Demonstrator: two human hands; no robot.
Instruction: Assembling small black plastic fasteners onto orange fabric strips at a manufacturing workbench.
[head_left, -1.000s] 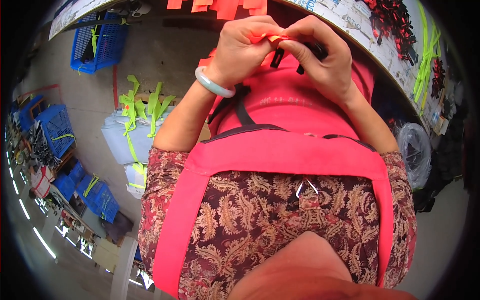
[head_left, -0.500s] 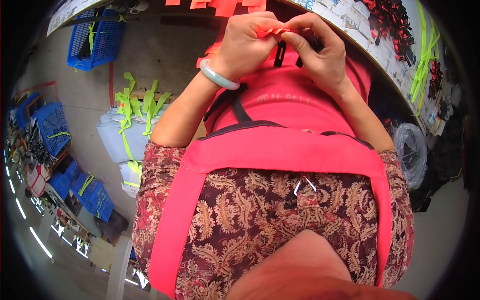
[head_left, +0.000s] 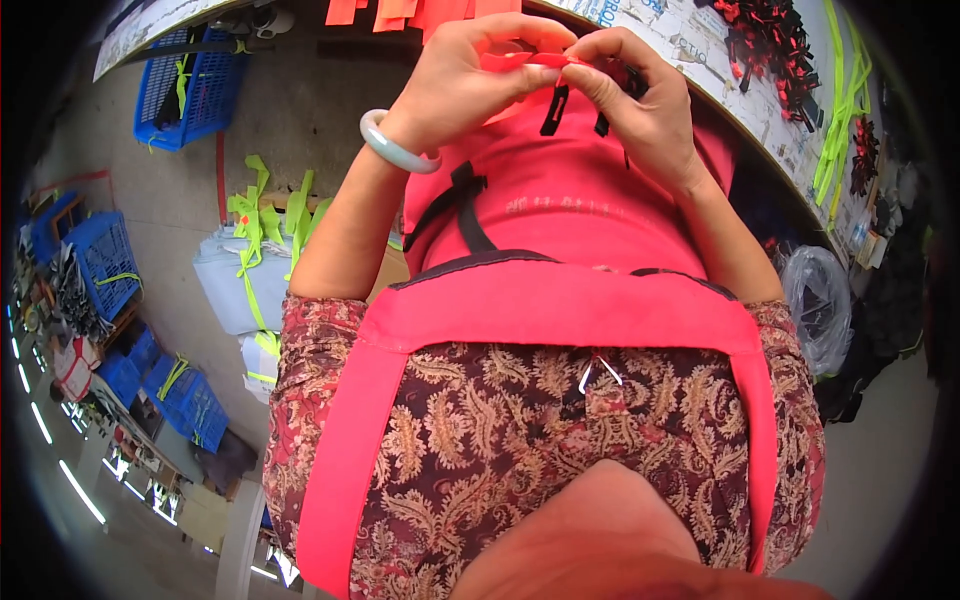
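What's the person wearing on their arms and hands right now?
Both hands, left hand and right hand, are bare, no gloves. A pale green bangle circles the left wrist. Paisley sleeves in dark red and tan end near the elbows; forearms are uncovered.

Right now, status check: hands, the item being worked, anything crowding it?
Left hand and right hand both pinching top edge of red fabric bag. Black strap hangs between them. Nothing blocking; orange pieces lie just beyond.
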